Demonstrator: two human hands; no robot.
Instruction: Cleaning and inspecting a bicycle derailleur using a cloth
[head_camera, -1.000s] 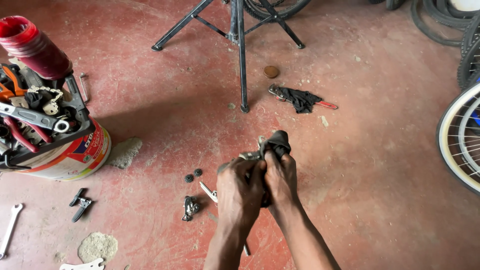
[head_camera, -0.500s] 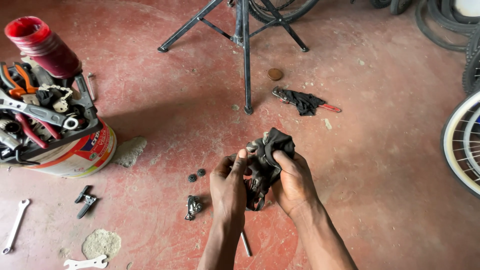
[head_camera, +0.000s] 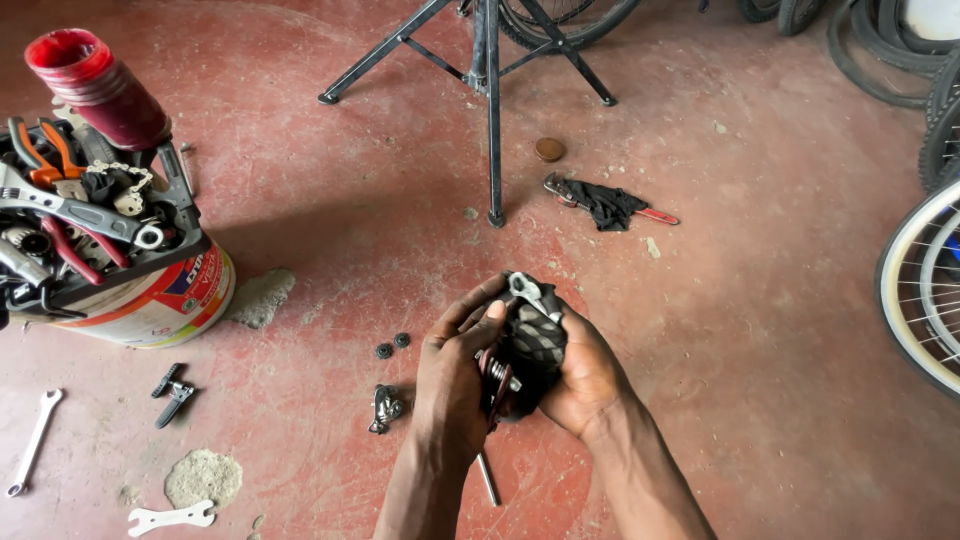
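Both hands meet over the red floor at the lower middle. My right hand (head_camera: 585, 375) cups a dark rag (head_camera: 535, 345) wrapped around a small metal bicycle part (head_camera: 497, 372), whose silver tip sticks out at the top. My left hand (head_camera: 455, 370) grips the same bundle from the left, thumb pressed on the rag. Below the hands a thin metal rod (head_camera: 487, 478) lies on the floor. A small metal piece (head_camera: 384, 408) and two little black rings (head_camera: 391, 346) lie just to the left.
A bucket (head_camera: 150, 300) topped with a tray of tools and a red cup stands at the left. Wrenches (head_camera: 33, 442) and a black clip (head_camera: 172, 393) lie near it. A black stand (head_camera: 490, 110) is at the back, a rag over a red-handled tool (head_camera: 607, 203) to its right, and a bicycle wheel (head_camera: 915, 290) at the right edge.
My hands have turned and rewrapped the rag around the metal part, closing tighter on it; the part's silver tip now shows at the top. The view shifted slightly.
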